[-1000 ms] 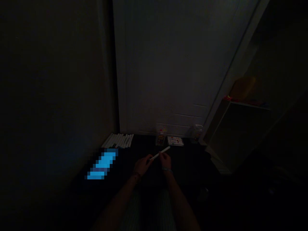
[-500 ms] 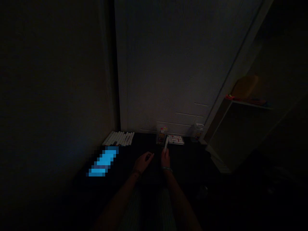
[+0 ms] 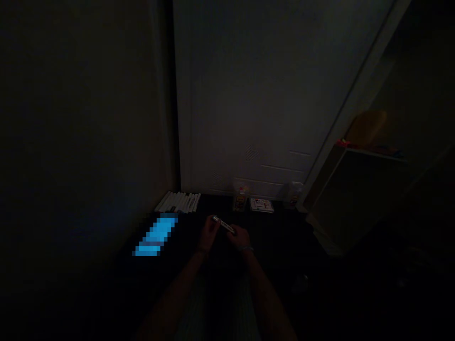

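The room is very dark. My left hand (image 3: 208,234) and my right hand (image 3: 239,237) meet over a dark surface, both closed round a thin white marker (image 3: 223,224) that lies slanted between them. The marker's far end points up and left past my left fingers. A row of several white markers (image 3: 178,202) lies side by side at the far left of the surface, well away from both hands.
A glowing blue blurred screen (image 3: 156,234) lies left of my hands. Two small clear containers (image 3: 240,199) (image 3: 293,194) and a flat printed pack (image 3: 261,205) stand by the white door (image 3: 256,94). A white shelf unit (image 3: 355,189) is at the right.
Half a second ago only my right hand held the marker, pointing away. It has swung left and my left hand has closed on it. The view drifted slightly.
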{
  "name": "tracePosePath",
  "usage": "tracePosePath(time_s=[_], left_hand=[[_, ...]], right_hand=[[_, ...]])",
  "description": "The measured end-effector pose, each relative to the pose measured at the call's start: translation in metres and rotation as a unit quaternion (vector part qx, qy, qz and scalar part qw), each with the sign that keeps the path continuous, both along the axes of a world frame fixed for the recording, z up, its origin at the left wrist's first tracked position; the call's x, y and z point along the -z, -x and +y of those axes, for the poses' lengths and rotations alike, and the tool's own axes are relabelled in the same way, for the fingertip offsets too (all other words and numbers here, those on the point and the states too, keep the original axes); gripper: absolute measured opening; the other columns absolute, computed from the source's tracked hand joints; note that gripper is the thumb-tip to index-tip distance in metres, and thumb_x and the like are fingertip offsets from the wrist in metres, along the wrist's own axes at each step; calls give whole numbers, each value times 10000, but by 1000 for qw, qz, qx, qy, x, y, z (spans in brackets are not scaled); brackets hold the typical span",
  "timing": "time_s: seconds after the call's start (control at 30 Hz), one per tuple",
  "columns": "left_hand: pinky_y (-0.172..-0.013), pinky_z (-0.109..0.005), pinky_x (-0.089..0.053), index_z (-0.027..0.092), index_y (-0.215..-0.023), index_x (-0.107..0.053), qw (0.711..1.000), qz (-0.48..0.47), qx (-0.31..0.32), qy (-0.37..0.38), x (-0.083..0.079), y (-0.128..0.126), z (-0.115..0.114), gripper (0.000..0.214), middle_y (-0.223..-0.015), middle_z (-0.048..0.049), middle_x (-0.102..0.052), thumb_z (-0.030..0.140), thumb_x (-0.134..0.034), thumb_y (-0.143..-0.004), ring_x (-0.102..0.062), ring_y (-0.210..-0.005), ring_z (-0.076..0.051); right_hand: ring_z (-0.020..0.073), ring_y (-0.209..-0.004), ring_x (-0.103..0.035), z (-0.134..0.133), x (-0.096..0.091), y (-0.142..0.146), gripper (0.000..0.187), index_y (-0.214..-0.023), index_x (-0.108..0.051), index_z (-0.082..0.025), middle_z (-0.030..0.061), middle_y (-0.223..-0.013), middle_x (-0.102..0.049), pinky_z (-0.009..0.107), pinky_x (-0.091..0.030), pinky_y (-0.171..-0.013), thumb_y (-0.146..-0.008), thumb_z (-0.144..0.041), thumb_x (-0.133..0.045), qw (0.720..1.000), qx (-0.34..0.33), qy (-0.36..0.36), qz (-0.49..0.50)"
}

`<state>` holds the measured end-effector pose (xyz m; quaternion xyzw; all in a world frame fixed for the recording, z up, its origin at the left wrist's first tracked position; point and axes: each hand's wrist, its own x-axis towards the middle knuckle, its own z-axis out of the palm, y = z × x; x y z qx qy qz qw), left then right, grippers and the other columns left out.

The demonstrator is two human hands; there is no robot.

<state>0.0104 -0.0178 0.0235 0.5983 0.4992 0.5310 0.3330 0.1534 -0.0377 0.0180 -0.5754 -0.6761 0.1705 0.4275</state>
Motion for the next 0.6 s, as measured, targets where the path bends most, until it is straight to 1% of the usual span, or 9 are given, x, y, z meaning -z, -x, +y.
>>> tracePosePath(time_s=[0.07,0.2,0.33,0.43,0.53,0.6], left_hand=[[-689,-241,-433,214,-994,-464,1000,-25,-1,-6,3,0,3,359,-827,-8,-612,472,-453,-745,-581,-766,-133],[-691,-269,-433,196,-926,-471,996,-73,-41,4,10,3,8,352,-767,-11,-620,485,-471,-725,-589,-734,-148],[-700,-278,-430,199,-915,-464,994,-94,-49,7,11,7,10,344,-753,-11,-634,481,-483,-719,-597,-732,-153],[-704,-278,-431,198,-909,-466,993,-103,-52,13,9,8,9,342,-779,-21,-642,481,-485,-718,-599,-753,-156],[-685,-273,-433,195,-926,-468,994,-99,-44,16,7,8,7,346,-783,-20,-640,479,-468,-728,-594,-742,-153],[-657,-262,-429,194,-887,-488,996,-77,-52,15,8,8,6,322,-742,-8,-629,478,-437,-744,-581,-698,-144]], right_hand=[[124,-631,-516,-2,-2,0,170,-821,-626,-265,-37,-713,-615,208,-336,-599,-690,-272,-518,1000,3,7,-11],[119,-671,-536,-2,-3,0,213,-894,-606,-269,-45,-756,-618,201,-367,-617,-713,-328,-510,1000,0,21,3],[132,-709,-551,4,1,-3,244,-855,-606,-242,-28,-770,-621,212,-396,-635,-743,-407,-466,996,21,22,86],[139,-717,-554,10,6,-5,276,-839,-601,-224,-14,-769,-620,223,-402,-650,-769,-421,-421,987,51,0,152],[143,-731,-554,14,9,-7,285,-839,-598,-209,-1,-779,-622,229,-401,-671,-778,-413,-409,981,65,-20,184],[148,-753,-553,15,10,-10,285,-849,-596,-201,6,-798,-623,235,-400,-691,-773,-411,-420,977,71,-29,199]])
